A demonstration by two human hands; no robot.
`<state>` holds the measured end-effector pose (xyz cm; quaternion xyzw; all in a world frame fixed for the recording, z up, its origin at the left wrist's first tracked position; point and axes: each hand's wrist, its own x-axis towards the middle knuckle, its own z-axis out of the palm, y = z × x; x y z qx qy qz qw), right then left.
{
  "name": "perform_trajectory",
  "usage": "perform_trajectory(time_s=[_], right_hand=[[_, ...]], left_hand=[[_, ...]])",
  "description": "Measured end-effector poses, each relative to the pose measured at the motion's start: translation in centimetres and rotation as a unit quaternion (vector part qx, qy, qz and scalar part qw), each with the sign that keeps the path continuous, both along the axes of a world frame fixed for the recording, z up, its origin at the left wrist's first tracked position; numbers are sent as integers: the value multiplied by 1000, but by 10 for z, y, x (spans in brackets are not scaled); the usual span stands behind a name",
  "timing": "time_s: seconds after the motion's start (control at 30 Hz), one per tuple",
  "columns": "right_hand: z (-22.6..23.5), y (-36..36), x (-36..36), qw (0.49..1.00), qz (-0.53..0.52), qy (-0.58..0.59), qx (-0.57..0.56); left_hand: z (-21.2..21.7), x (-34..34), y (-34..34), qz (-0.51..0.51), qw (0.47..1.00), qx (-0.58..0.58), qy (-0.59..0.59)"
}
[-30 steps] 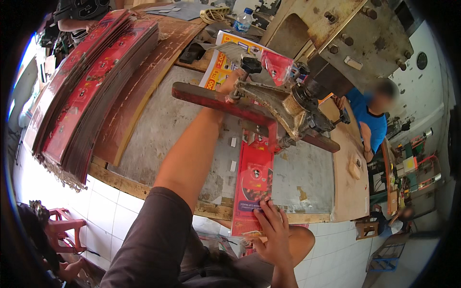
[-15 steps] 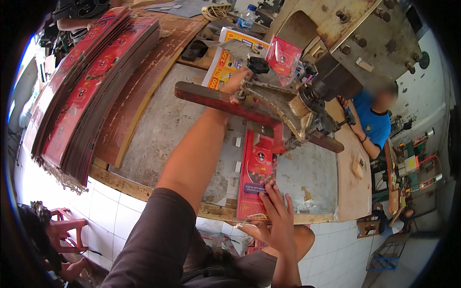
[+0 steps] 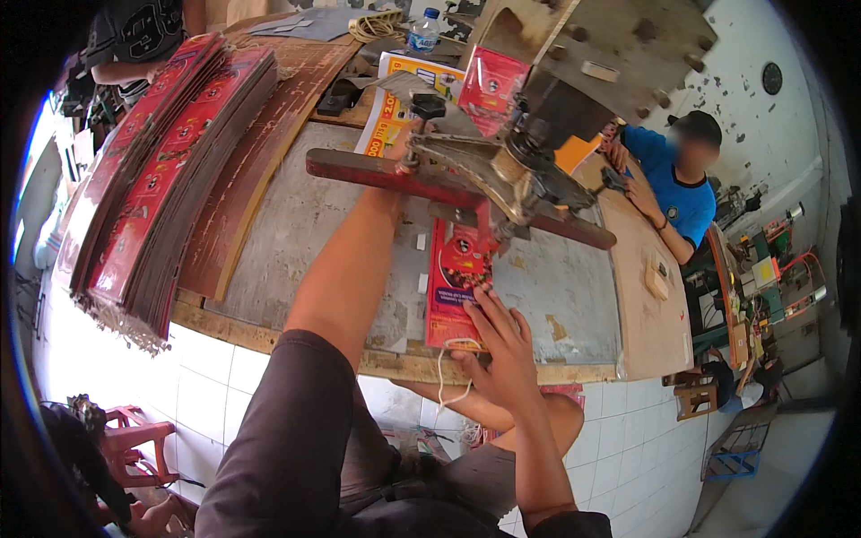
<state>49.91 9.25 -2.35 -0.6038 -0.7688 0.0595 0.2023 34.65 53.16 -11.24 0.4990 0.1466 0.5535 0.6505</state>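
Observation:
A flat red printed packet (image 3: 459, 266) with a white cord (image 3: 441, 369) at its near end lies on the metal plate (image 3: 556, 305), its far end beneath the red bar (image 3: 359, 166) of a press. My right hand (image 3: 499, 339) rests over the packet's near right edge with fingers stretched out; the cord loops beside the thumb. My left arm reaches forward under the bar. Beyond it, my left hand (image 3: 406, 143) is near a black knob (image 3: 428, 106), mostly hidden by bar and bracket, so its fingers cannot be made out.
Tall stacks of red printed packets (image 3: 170, 170) stand on the left. Yellow printed sheets (image 3: 386, 117), a red packet in clear wrap (image 3: 491, 85) and a water bottle (image 3: 423, 31) are behind the press. At the right sits a person in blue (image 3: 673, 179), near a small wooden block (image 3: 657, 280).
The view has tilted and shifted. My right hand and the red packet have moved away from me, the packet's near end drawing back from the table's front edge. My left hand stays beyond the bar.

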Motion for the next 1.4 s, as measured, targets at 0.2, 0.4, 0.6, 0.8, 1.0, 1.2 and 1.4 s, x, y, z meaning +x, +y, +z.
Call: perform_trajectory(time_s=[0.2, 0.4, 0.6, 0.8, 1.0, 1.2, 1.4], right_hand=[[-6, 13, -12, 997, 63, 17, 51], [-19, 8, -2, 997, 34, 19, 65], [-21, 7, -2, 996, 27, 15, 81], [-26, 11, -4, 994, 48, 4, 99], [-26, 6, -2, 991, 63, 21, 117], [-26, 4, -2, 988, 70, 19, 133], [-27, 5, -1, 987, 76, 29, 137]], left_hand=[[-27, -49, -25, 95, 987, 49, -119], [-9, -101, -112, 310, 658, 390, 565], [85, -128, -315, 202, 748, 211, 596], [72, -117, -389, 241, 707, 338, 573], [74, -111, -392, 233, 712, 361, 556], [73, -115, -389, 215, 703, 396, 550], [72, -115, -389, 204, 701, 407, 549]])
